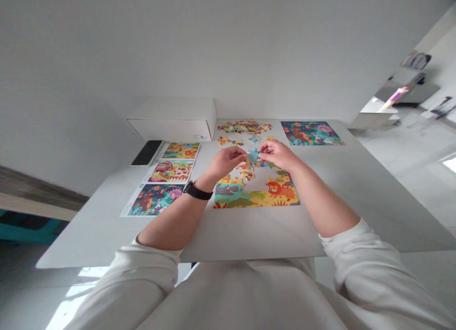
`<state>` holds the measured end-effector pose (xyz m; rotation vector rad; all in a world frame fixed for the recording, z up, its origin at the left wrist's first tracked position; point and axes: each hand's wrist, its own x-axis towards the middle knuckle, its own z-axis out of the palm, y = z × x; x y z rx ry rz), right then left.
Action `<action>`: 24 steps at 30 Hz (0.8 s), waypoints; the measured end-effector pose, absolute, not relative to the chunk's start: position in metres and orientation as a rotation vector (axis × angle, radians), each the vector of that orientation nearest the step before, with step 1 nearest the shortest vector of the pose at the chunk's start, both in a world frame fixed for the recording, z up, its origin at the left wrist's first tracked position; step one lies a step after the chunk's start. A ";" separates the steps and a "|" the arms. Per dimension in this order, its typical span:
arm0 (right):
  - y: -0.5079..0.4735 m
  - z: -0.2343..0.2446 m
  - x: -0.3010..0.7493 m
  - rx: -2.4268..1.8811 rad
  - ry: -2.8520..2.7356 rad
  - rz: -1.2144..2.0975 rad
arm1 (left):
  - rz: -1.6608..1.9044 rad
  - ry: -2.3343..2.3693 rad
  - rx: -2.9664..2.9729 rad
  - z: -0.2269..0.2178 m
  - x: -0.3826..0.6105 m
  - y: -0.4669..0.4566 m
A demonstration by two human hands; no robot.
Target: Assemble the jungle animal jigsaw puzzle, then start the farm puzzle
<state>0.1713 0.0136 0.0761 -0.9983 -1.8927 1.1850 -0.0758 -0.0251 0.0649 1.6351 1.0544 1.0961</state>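
A light blue puzzle piece (pixel 253 155) is held up between my two hands, over the upper part of a partly joined animal puzzle (pixel 249 197). My right hand (pixel 276 154) pinches its right side between thumb and fingers. My left hand (pixel 230 160), with a black band on the wrist, has its fingers closed at the piece's left edge. The puzzle's lower rows show a hippo, a crocodile and lions. Some joined pieces (pixel 247 174) lie inside it below my hands. My hands and the held piece partly cover its upper area.
A heap of loose pieces (pixel 245 127) lies at the back, several single pieces (pixel 230 141) before it. A finished-looking dark, colourful puzzle (pixel 311 133) is at the back right. To the left are a picture sheet (pixel 169 170), a phone (pixel 147 153) and a white box (pixel 171 123) against the wall.
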 end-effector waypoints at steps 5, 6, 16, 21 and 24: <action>0.013 0.076 0.171 -1.002 -1.885 1.228 | 1.057 1.096 1.579 0.060 -0.076 -0.024; 0.013 0.076 0.171 -1.006 -1.879 1.235 | 1.053 1.099 1.576 0.058 -0.076 -0.024; 0.013 0.078 0.176 -1.085 -1.856 1.228 | 1.081 1.146 1.612 0.048 -0.080 -0.019; 0.015 0.076 0.177 -1.085 -1.877 1.205 | 1.019 1.242 1.683 0.051 -0.080 -0.021; 0.015 0.075 0.177 -1.072 -1.893 1.209 | 0.955 1.221 1.704 0.055 -0.078 -0.025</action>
